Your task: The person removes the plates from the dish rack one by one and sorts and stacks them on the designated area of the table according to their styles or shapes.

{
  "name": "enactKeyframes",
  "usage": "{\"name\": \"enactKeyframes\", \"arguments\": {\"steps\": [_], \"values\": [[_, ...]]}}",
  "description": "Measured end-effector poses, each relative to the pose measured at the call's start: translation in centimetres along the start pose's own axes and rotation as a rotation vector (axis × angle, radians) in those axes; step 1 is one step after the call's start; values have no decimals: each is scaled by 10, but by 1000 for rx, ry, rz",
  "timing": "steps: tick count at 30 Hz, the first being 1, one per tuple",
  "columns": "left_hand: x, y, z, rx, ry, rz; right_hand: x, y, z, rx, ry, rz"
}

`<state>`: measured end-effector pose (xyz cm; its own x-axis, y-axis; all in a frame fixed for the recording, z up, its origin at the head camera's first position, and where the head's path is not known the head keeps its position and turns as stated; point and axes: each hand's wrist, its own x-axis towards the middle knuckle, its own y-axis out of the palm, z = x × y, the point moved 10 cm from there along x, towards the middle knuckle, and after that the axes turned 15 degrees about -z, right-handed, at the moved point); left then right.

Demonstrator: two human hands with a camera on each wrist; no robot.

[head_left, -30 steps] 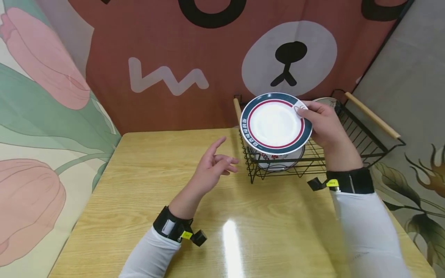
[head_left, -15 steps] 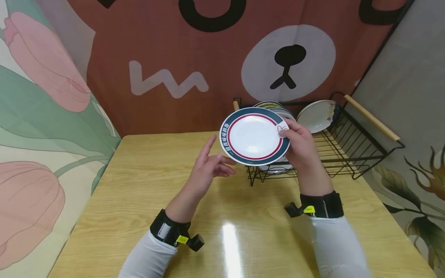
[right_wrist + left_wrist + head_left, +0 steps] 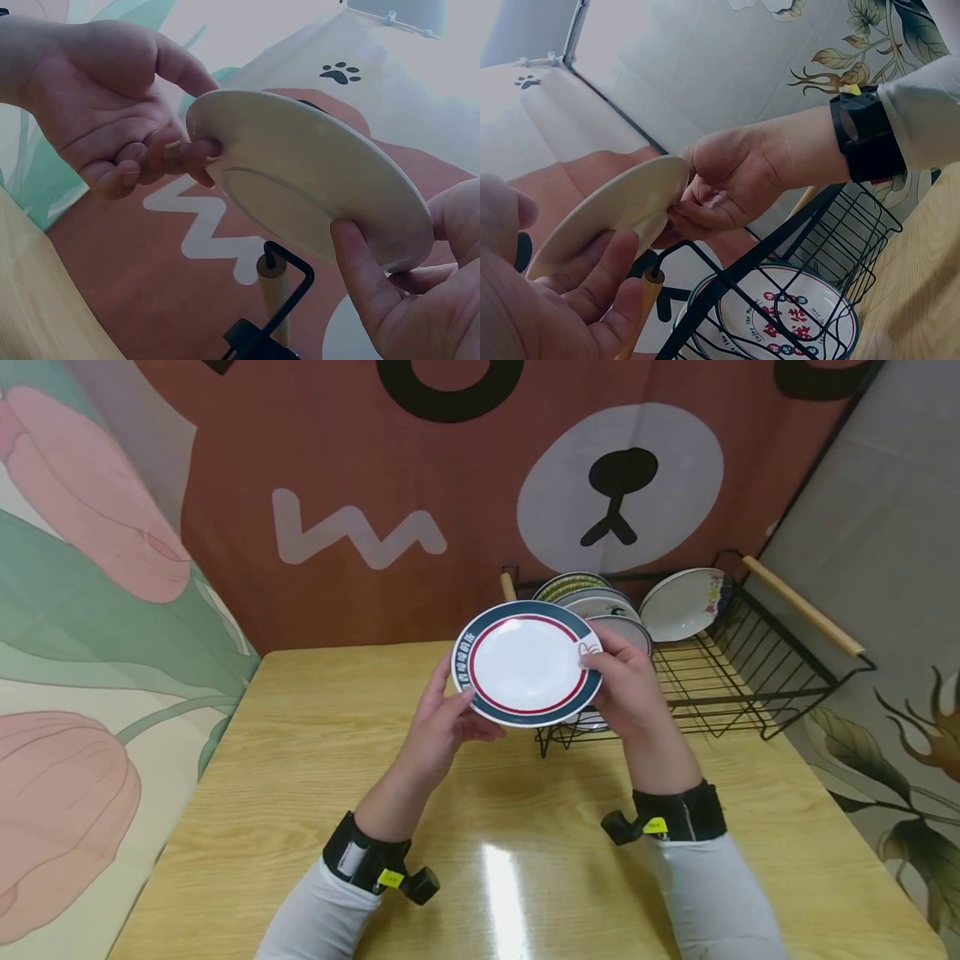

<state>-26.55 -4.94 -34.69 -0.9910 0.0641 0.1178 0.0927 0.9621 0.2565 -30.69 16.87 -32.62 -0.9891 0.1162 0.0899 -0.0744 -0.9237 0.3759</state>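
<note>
Both hands hold a white plate (image 3: 525, 664) with a dark blue rim band and a red ring, tilted in the air above the table. My right hand (image 3: 632, 689) grips its right edge, thumb on the face and fingers underneath. At the left edge, my left hand (image 3: 435, 735) has its thumb over the rim. In the right wrist view the left hand's fingertips (image 3: 199, 152) touch the pale underside (image 3: 292, 176). The plate hides the front left part of the dish rack (image 3: 720, 700).
Several plates (image 3: 626, 631) stand in the left part of the black wire rack, and a white bowl (image 3: 684, 603) with a floral pattern leans at its back. Wooden handles (image 3: 802, 606) top the rack's ends. Beneath is a wooden table (image 3: 315, 727), with printed cloth (image 3: 360, 460) behind.
The right hand has carried the plate left and lower, away from over the rack. The left hand, apart from it a second ago, now holds its left edge. Plates in the rack are uncovered.
</note>
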Motion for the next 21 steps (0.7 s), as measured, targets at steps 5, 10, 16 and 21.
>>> {"name": "enactKeyframes", "arguments": {"steps": [5,10,16,21], "values": [[-1,-3,-2,-53,-10,-16,-4,3,-3,-30,18,-16],[-4,-4,-2,-85,-27,-6,-10,8,-7,-21,32,-6],[-6,-5,-5,-109,-19,7,-13,16,-10,-15,26,36],[-7,-4,-9,-126,-8,18,-14,19,-11,3,57,58]]}}
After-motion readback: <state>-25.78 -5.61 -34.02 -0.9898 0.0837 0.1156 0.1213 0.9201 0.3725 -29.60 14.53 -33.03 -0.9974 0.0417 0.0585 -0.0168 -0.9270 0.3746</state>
